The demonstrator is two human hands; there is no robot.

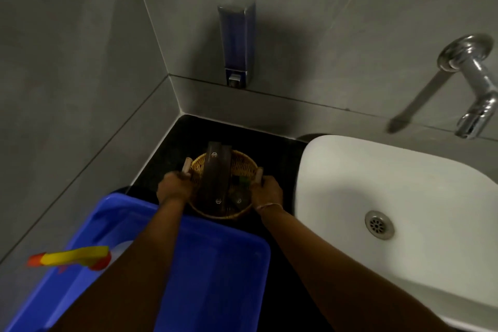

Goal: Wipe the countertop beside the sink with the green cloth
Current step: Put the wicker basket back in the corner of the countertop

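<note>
On the black, glossy countertop (272,148), just left of the white sink (377,186), I saw a round wicker basket (242,167) of woven, honey-coloured cane with two pale wooden peg handles. My left hand (172,188) was curled tight around the handle on the side of the basket away from the sink; my right hand (266,191) was wrapped the same way around the handle on the sink side, with a thin band at the wrist. Both sets of fingers were closed on the pegs.

Inside the basket lay a long, flat, dark packet (218,175), matte, with a small pale emblem near each end; its long axis ran from me toward the back wall, its far end jutting over the rim. Smaller dark sachets sat beside it on the sink side, with a small patch of green among them that I could not identify. I could not make out the green cloth anywhere.

Further from the sink than the basket, and nearer to me, stood a smooth blue plastic tub (221,272), rectangular with rounded corners, holding a bottle with a yellow and red spray trigger (72,256). Beyond the basket a tall, boxy soap dispenser (237,40) hung on the grey tiles, and a chrome tap (477,89) curved out over the sink.
</note>
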